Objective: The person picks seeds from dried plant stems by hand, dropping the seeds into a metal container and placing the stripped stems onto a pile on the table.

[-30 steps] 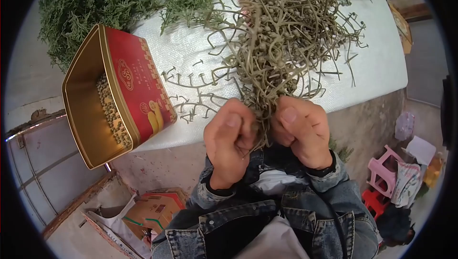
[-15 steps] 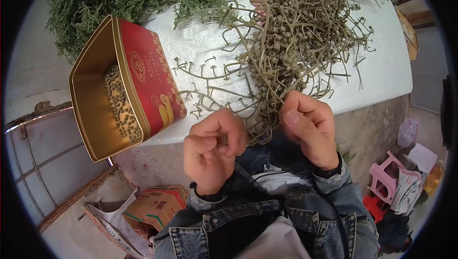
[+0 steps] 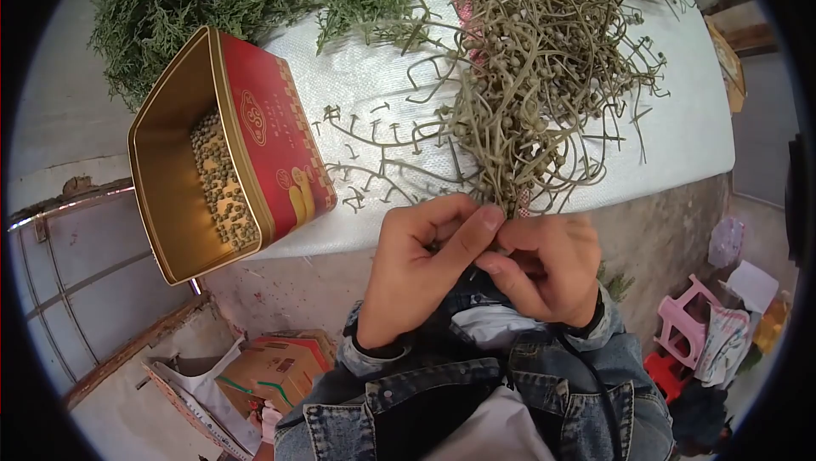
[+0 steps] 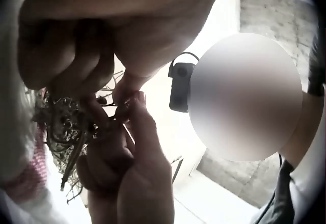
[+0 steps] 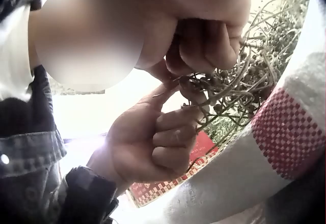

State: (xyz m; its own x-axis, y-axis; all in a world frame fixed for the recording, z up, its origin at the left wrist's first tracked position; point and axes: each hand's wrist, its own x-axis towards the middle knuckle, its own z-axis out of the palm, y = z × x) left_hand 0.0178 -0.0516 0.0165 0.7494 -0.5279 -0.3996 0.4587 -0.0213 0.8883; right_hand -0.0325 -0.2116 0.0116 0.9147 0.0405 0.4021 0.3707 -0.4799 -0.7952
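Both hands meet at the near edge of a heap of dried stems with small round pods (image 3: pixel 527 79). My left hand (image 3: pixel 421 261) pinches the stem ends between thumb and curled fingers. Right beside it, my right hand (image 3: pixel 552 270) pinches at the same stems, the fingertips of the two hands nearly together. In the right wrist view, thin stems (image 5: pixel 221 94) run from the fingertips back into the heap. To the left stands a red and gold tin (image 3: pixel 272 134), tilted toward the camera, with loose round pods (image 3: pixel 223 185) inside.
The heap lies on a white woven sack (image 3: pixel 671 147) with a red checked stripe (image 5: pixel 288 132). Green leafy sprigs (image 3: pixel 195 11) are piled at the back left. Stripped stems (image 3: pixel 382 159) lie between tin and heap. A cardboard box (image 3: pixel 276 372) and pink stool (image 3: pixel 682 321) stand below.
The left hand swung away from the stems to the left, then came back beside the right hand. The right hand moved slightly down, and both now pinch stems at the edge.
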